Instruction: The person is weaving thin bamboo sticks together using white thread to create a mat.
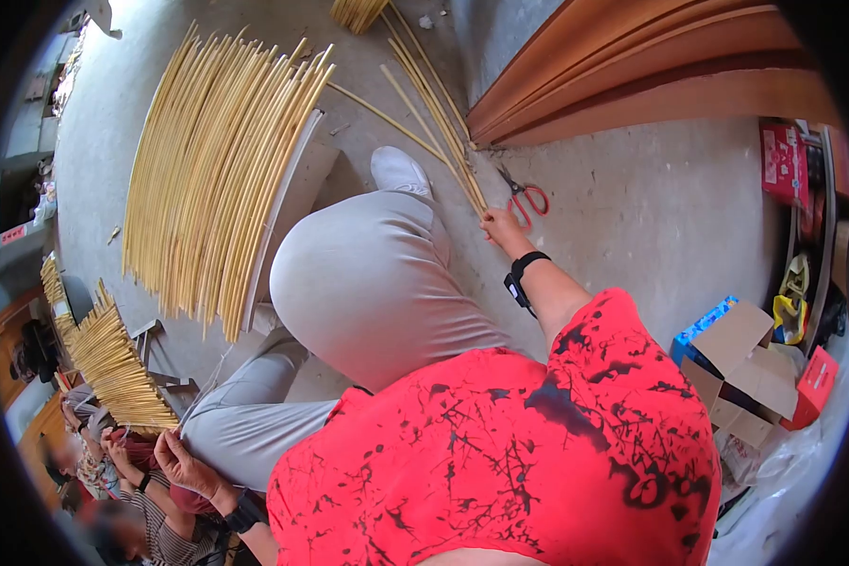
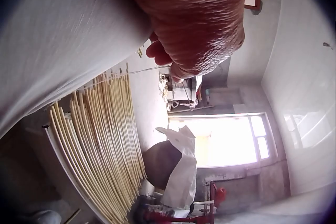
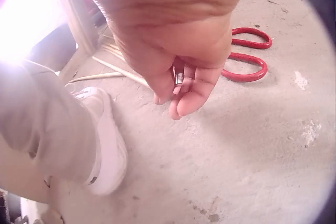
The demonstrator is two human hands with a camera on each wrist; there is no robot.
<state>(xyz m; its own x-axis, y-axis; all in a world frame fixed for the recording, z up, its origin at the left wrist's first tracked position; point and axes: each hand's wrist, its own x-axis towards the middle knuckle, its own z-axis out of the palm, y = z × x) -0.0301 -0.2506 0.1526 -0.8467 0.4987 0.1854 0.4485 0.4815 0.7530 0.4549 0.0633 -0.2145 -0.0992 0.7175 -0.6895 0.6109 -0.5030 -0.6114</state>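
My right hand (image 1: 506,232) is down by the floor at the near ends of a few loose straw-coloured stalks (image 1: 434,99). In the right wrist view its fingers (image 3: 191,98) are curled, and a stalk (image 3: 123,70) runs in behind them. The scissors with red handles (image 1: 528,198) lie right beside this hand. My left hand (image 1: 196,470), beside my knee, pinches a thin string (image 1: 219,366). That string leads to the near corner of a wide row of stalks (image 1: 212,179), laid side by side over a pale-edged board (image 1: 288,203).
A brown wooden door frame (image 1: 632,71) stands ahead on the right. Cardboard boxes (image 1: 750,373) and a red box (image 1: 785,162) are at the right. Two other people sit at the lower left by a second row of stalks (image 1: 118,358). My white shoe (image 1: 398,172) is on the concrete floor.
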